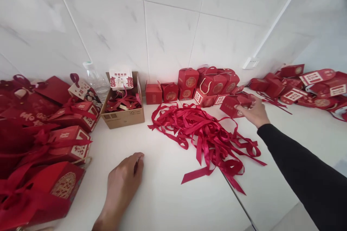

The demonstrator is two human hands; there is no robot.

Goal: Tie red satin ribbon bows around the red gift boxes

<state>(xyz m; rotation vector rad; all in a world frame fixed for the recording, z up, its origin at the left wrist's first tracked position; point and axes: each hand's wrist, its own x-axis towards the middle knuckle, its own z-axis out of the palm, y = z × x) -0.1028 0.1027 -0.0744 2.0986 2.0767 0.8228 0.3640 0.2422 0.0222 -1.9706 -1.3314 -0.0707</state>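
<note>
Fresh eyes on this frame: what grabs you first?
A tangled heap of red ribbons sprawls across the middle of the white table. Red gift boxes crowd its left edge. The right hand touches a red box just behind the ribbons, and the left hand lies on the table near the front.

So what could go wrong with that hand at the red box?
The right hand is at a red box beside the stacked boxes; pulling it might knock them over. The black sleeve passes close beside the loose ribbons, so it could drag some along the table.
</note>
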